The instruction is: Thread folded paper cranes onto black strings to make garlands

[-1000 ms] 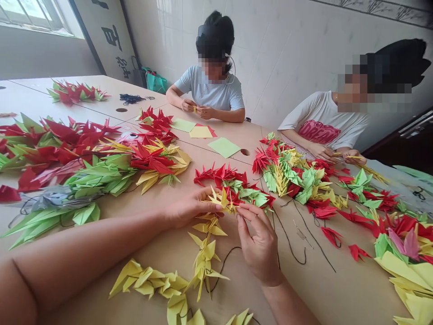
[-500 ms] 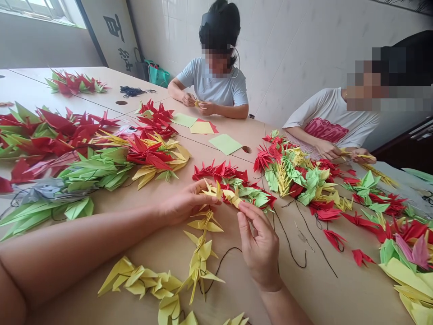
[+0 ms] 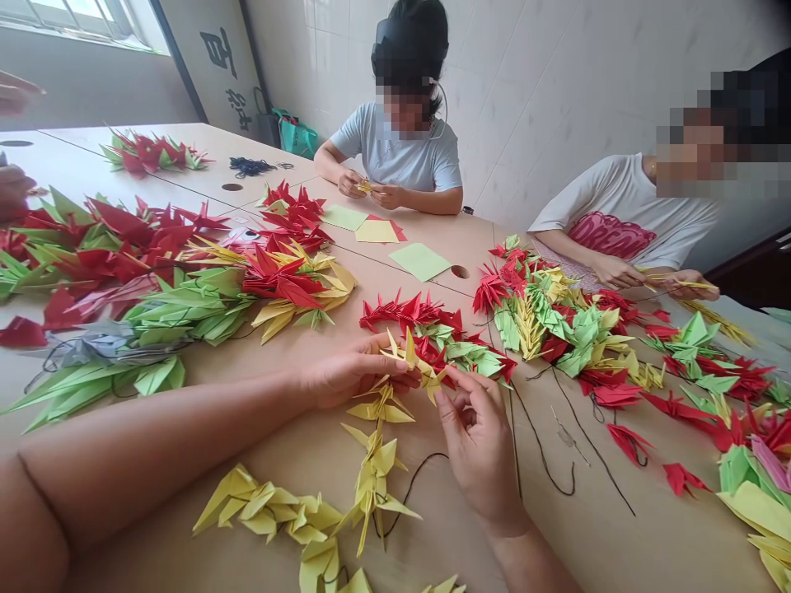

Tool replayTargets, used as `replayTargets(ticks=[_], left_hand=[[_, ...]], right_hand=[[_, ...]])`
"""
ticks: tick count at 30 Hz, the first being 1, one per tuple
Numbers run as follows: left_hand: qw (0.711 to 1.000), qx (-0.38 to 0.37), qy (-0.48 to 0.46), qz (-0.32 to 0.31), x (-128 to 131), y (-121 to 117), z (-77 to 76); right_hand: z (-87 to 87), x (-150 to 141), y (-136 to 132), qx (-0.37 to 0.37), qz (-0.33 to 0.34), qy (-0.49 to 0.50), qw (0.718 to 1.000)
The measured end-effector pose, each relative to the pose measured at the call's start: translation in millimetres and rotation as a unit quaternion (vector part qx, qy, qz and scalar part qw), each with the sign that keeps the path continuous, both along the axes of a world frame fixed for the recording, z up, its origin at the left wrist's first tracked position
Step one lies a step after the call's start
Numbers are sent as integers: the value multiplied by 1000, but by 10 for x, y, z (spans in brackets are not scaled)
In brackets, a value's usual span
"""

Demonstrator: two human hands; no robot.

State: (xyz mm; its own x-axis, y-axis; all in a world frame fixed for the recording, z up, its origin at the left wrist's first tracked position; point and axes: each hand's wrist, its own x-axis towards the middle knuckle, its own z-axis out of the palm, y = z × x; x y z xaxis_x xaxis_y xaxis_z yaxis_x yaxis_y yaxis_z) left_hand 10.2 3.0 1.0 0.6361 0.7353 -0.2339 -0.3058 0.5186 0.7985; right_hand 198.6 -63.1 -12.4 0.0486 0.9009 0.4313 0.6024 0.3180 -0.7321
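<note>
My left hand (image 3: 352, 372) pinches a yellow paper crane (image 3: 413, 359) at the top of a strand of yellow cranes (image 3: 371, 469) that trails down the table toward me. My right hand (image 3: 479, 436) is closed in a pinch at the crane's right side, where a thin dark thread (image 3: 420, 473) runs down to the table. A string of red and green cranes (image 3: 432, 329) lies just beyond my fingers.
Heaps of red, green and yellow cranes (image 3: 154, 288) cover the left of the tan table (image 3: 593, 527); more (image 3: 574, 329) lie at right. Flat paper sheets (image 3: 420, 261) sit in the middle. Two other people (image 3: 408, 156) (image 3: 624, 222) fold paper across the table.
My hands have stayed at the yellow crane; my right fingers have closed in on it. The view has shifted slightly.
</note>
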Motion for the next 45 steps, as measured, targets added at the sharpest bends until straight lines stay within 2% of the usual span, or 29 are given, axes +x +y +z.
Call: replayTargets(ticks=[4,8,15,24,30,33,37,42,45], left_hand=[[1000,5,12,-17,2,-12,19],[1000,-6,16,-25,12,-17,56],[999,6,26,-35,7,-20,52],[999,0,47,-9,30,-18,53],[999,-16,33,1,46,-31,81],[1000,-14,28,1,53,-36,74],[998,44,33,-11,47,-38,22],[974,187,112,-68,13,-34,-26],[958,234,141,-91,1,-31,-17]], right_hand=[[-28,-2,18,-21,-3,35,999],[-26,-16,9,-74,9,83,994],[-48,23,27,-108,24,93,990],[-107,147,111,-101,-51,67,991],[-132,171,122,-68,-58,21,996],[-92,142,102,-5,-36,-37,999],[8,64,50,95,31,-97,990],[42,20,21,89,68,-107,988],[28,20,25,77,81,-98,989]])
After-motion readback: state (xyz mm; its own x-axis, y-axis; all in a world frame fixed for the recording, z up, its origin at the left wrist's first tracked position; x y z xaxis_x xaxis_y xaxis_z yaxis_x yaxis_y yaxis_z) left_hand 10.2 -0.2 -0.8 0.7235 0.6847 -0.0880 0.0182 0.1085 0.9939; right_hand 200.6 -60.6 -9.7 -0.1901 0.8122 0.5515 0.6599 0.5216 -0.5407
